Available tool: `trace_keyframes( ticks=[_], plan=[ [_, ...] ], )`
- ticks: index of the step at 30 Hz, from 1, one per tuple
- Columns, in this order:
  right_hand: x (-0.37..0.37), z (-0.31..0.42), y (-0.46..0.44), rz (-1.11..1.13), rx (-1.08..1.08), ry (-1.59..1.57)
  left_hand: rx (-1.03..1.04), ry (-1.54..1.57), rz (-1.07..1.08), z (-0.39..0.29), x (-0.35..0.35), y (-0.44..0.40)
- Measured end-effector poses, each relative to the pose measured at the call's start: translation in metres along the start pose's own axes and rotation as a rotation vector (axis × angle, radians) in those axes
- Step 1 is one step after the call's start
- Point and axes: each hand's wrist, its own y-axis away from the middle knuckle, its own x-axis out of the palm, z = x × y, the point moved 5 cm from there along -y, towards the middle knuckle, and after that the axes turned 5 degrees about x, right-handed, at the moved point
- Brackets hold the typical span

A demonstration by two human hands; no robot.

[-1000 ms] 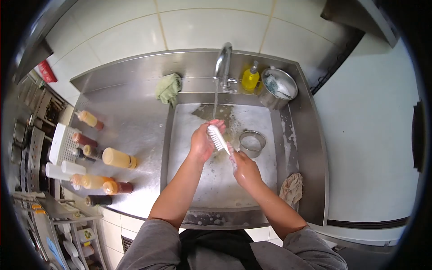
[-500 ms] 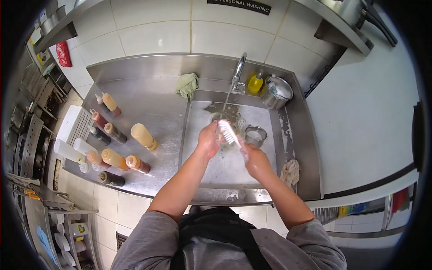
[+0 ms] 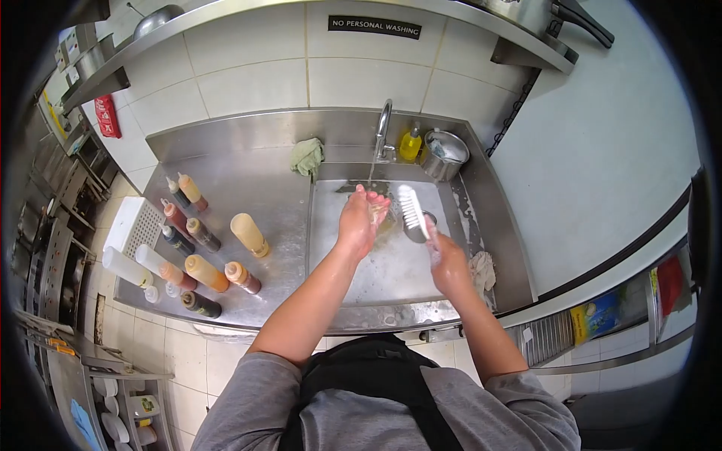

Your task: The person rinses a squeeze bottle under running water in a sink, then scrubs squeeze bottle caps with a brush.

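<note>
Gripping the brush [image 3: 411, 208] by its handle just right of centre, the right hand [image 3: 450, 267] left its bristles free, while the loosely spread left hand [image 3: 359, 227] lay below the tap [image 3: 384, 124], seemingly to catch water.

Brush [image 3: 411, 207]: white. Dispenser bottle [image 3: 410, 146]: yellow. Crumpled cloth [image 3: 307, 157]: pale green. Wall tiles [image 3: 248, 81]: off-white, gridded by tan lines. Sign [image 3: 374, 27]: black, white lettering. Basket [image 3: 137, 231]: white, dotted with holes. Shirt [image 3: 353, 422]: grey. Apron [image 3: 346, 370]: black. Packet [image 3: 107, 116]: red, white markings.
</note>
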Motion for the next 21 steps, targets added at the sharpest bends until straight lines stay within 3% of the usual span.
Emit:
trace_keyframes(
  ticks=[4, 8, 11, 13, 14, 17, 19, 21],
  plan=[
    [0.002, 0.021, 0.003, 0.055, 0.003, -0.036, 0.191, 0.008, 0.020, 0.003, 0.012, -0.003],
    [-0.009, 0.021, 0.001, 0.090, 0.035, -0.072, 0.248, -0.078, 0.064, 0.008, 0.025, 0.000],
    [-0.019, 0.005, -0.011, 0.077, 0.030, -0.053, 0.223, -0.085, 0.127, 0.019, 0.032, -0.005],
    [-0.026, -0.008, -0.018, 0.100, 0.051, -0.040, 0.021, -0.020, 0.209, 0.027, 0.042, 0.003],
    [-0.025, -0.018, -0.020, 0.114, 0.065, -0.054, 0.019, -0.025, 0.211, 0.027, 0.045, 0.005],
    [-0.028, -0.053, -0.027, 0.088, 0.093, -0.120, -0.024, -0.182, 0.247, 0.038, 0.052, 0.005],
    [-0.049, -0.056, -0.027, -0.012, 0.054, -0.157, -0.111, 0.038, 0.031, 0.054, 0.035, -0.009],
    [-0.063, -0.044, -0.017, 0.044, 0.030, -0.028, -0.136, 0.122, -0.051, 0.064, 0.025, -0.018]
  ],
)
